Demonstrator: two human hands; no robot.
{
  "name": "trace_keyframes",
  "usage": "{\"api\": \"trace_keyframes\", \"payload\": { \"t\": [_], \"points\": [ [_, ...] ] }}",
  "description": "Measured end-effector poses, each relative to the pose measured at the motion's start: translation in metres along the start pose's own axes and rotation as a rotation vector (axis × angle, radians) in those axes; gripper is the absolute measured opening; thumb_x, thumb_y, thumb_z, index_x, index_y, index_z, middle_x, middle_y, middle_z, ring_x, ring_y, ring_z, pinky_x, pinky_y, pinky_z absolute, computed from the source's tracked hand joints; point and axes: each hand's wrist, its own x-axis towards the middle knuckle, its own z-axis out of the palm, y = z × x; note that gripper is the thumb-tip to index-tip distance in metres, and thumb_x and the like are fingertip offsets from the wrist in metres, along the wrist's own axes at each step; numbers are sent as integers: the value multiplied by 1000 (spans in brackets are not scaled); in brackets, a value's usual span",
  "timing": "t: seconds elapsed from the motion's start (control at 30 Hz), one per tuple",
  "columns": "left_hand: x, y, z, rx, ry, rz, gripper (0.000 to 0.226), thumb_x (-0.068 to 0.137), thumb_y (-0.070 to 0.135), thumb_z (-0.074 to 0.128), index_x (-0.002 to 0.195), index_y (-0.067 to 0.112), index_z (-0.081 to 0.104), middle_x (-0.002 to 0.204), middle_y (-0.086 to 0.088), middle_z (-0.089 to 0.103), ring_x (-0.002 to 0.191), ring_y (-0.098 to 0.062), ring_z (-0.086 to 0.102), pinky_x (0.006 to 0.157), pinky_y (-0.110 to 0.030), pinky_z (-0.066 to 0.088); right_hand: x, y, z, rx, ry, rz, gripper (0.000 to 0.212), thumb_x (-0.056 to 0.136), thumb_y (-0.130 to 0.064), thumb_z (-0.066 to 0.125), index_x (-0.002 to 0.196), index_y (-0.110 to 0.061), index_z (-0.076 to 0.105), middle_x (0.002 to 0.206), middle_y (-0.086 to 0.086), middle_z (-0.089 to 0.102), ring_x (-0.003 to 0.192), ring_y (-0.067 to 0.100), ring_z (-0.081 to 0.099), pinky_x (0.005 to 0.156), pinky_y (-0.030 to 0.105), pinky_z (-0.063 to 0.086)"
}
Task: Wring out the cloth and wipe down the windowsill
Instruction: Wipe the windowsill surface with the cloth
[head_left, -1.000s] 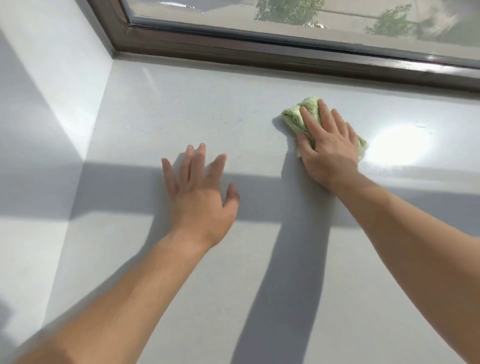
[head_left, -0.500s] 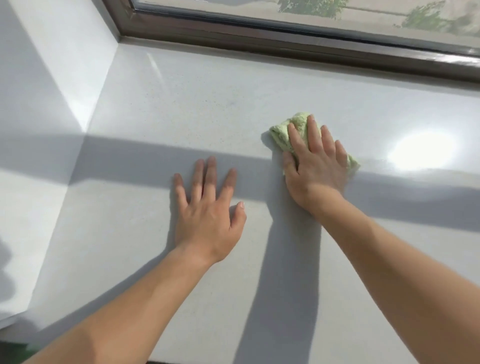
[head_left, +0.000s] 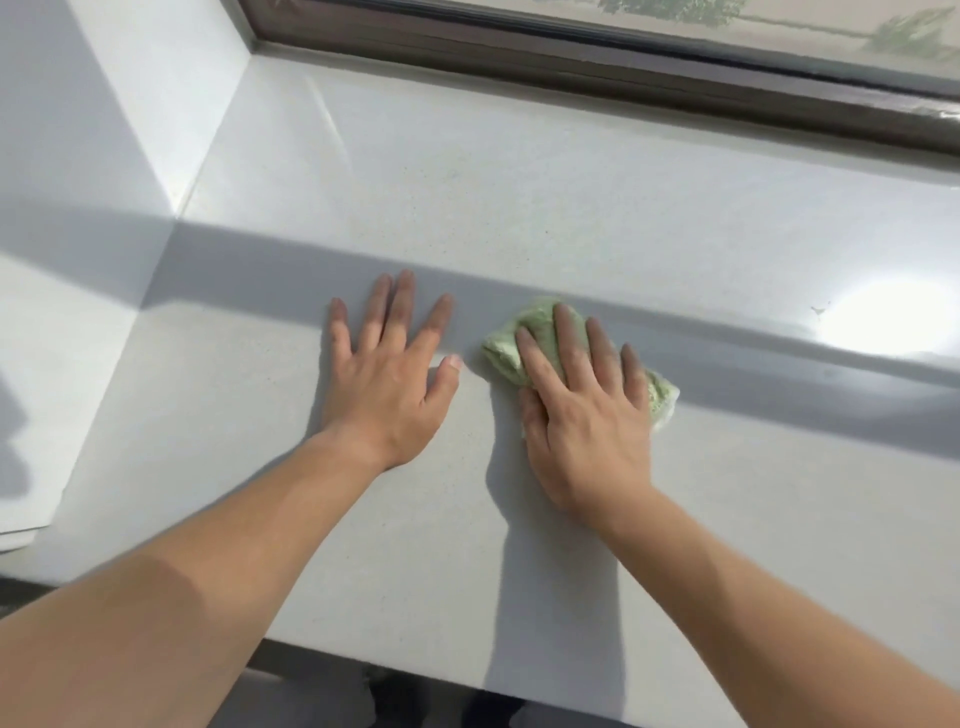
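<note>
The wiping step is in hand; the wringing looks done, since the cloth (head_left: 540, 338) is lying bunched on the windowsill (head_left: 571, 208) rather than being twisted. The right hand (head_left: 582, 400) is pressing down flat on the cloth, fingers spread and extended over it, not clenched around it, so the cloth is being pinned under the palm and fingers. Green edges are showing at the far left of the fingers and beside the little finger on the right. The left hand (head_left: 389, 374) is lying flat on the bare sill just left of the cloth, fingers released and splayed, holding nothing, with its thumb near the cloth but apart from it; it appears to be bracing the body.

The cloth is sitting in the middle of the sill, at the edge of a band of shadow, well away from the window frame (head_left: 571, 57) at the far side. The next move probably calls for sliding the pressed cloth across parts not yet covered, keeping even downward pressure. The left corner by the wall (head_left: 130, 130) and the bright patch on the right may need passes.
</note>
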Motion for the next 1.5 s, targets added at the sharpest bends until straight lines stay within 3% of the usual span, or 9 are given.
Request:
{"api": "trace_keyframes", "payload": {
  "t": [0.1,0.23,0.47,0.63,0.73,0.9,1.13,1.3,1.5],
  "points": [
    [-1,-1,1,5,-2,0,63,98,54,7,157,32,2,166,-8,-9,152,-22,-15,118,-60,-7,5,29,-8,-33,-28,-64,53,100,-45,31,153,-40,31,167,-2,18,152,31,18,122,52,10],
    [-5,-1,3,-8,-13,1,63,99,55,6,157,32,3,166,-8,-10,152,-22,-15,118,-60,-7,27,28,-6,42,25,329,54,102,-44,27,156,-43,21,169,-5,5,154,26,6,123,50,4],
    [-8,-1,4,-156,126,-17,53,99,47,24,140,15,34,163,-10,16,152,-21,6,118,-62,-3,-55,-1,5,-20,-22,-148,51,100,-43,33,151,-36,39,164,0,26,150,33,24,120,53,17],
    [-30,-3,3,-225,215,-50,40,91,34,45,127,16,45,152,-11,29,144,-28,20,119,-61,-3,-24,7,-2,44,37,315,53,102,-44,27,155,-42,22,168,-6,8,153,27,10,122,50,7],
    [-74,-7,8,-308,163,-23,43,96,39,33,132,21,49,157,-6,31,147,-22,19,120,-56,-6,-62,-37,12,14,53,262,54,101,-42,30,154,-40,26,168,-1,11,153,30,12,121,53,12],
    [-116,-30,20,-126,25,84,61,98,51,7,156,33,19,167,2,-1,152,-12,-11,120,-54,-9,-126,-51,22,-4,-9,-58,52,100,-42,35,151,-38,38,165,-2,25,150,31,24,121,53,17],
    [-110,-27,20,-38,9,97,62,99,53,-2,157,34,5,167,2,-10,151,-15,-17,120,-56,-9,-121,-75,29,40,115,396,53,101,-41,35,154,-39,29,168,-1,14,153,29,14,122,52,12],
    [-110,-26,24,-21,18,95,66,96,58,-2,157,35,5,167,1,-8,152,-15,-15,120,-56,-7,-172,-83,37,-1,107,16,49,99,-37,40,148,-34,45,162,2,32,148,33,30,119,52,22],
    [-111,-22,28,27,30,92,67,96,59,-2,157,34,2,167,1,-10,152,-18,-15,120,-58,-6,-159,-65,36,53,189,460,54,99,-41,38,152,-37,36,166,0,20,151,31,21,121,52,15]
  ]
}}
